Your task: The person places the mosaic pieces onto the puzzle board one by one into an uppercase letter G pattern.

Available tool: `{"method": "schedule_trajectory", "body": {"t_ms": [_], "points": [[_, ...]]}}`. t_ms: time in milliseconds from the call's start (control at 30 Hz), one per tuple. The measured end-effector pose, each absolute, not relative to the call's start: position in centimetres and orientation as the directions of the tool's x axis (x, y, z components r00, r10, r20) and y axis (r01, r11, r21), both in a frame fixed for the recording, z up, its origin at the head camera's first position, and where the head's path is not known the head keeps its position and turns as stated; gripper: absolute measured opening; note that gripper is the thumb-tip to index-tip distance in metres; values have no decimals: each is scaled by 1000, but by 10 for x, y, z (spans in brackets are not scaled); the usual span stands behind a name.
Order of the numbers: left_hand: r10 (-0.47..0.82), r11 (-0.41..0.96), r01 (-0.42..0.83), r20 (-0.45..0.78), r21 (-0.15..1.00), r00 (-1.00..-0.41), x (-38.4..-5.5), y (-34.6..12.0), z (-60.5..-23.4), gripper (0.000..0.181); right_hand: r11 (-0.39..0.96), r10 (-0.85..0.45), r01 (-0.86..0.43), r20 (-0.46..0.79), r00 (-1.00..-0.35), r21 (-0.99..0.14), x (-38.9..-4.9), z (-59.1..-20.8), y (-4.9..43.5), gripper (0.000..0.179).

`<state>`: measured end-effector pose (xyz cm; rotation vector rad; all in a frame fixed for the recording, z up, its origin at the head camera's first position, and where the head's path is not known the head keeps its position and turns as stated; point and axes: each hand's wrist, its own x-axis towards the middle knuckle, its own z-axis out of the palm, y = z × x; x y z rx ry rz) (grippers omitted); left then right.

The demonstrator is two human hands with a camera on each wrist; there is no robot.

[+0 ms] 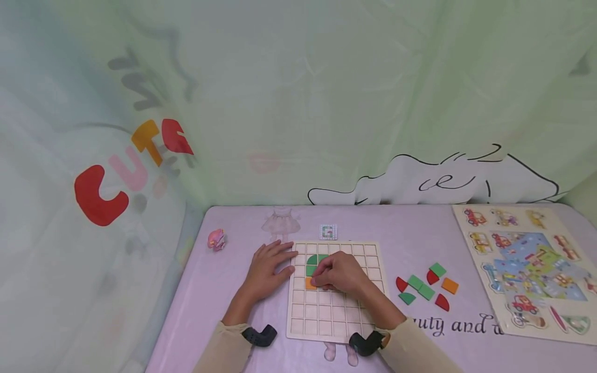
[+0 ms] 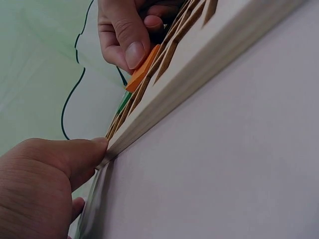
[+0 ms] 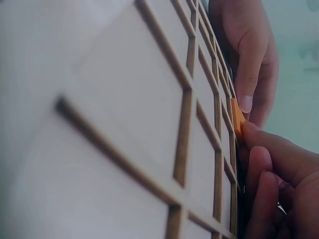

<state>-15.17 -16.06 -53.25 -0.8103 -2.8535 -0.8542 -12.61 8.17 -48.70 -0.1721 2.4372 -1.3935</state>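
Observation:
A wooden grid board (image 1: 311, 312) lies on the table in front of me. My left hand (image 1: 267, 268) rests at its left edge with the fingers extended, the thumb touching the rim in the left wrist view. Over the board, my right hand (image 1: 342, 272) pinches an orange square tile (image 1: 309, 283) between thumb and fingers. The tile (image 2: 142, 68) is tilted against the grid ridges in the left wrist view. Just above it on the board sit a green square (image 1: 310, 271) and a green quarter-circle (image 1: 312, 260); another green piece (image 1: 323, 257) is partly hidden by my right hand.
Right of the board lie loose green squares (image 1: 426, 291), red quarter-circles (image 1: 442, 302), a green quarter-circle (image 1: 407, 298) and an orange square (image 1: 450, 285). A small pattern card (image 1: 328, 232) is behind the board. A pink figurine (image 1: 216, 240) stands left, a vehicle puzzle board (image 1: 475, 248) far right.

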Motion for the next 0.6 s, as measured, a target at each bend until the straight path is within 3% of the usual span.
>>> {"method": "schedule_trajectory", "body": {"t_ms": [600], "points": [[470, 713, 508, 209, 484, -858, -152, -161, -534, 41, 538, -253, 61, -230, -940, -841, -127, -489, 81, 11]]}}
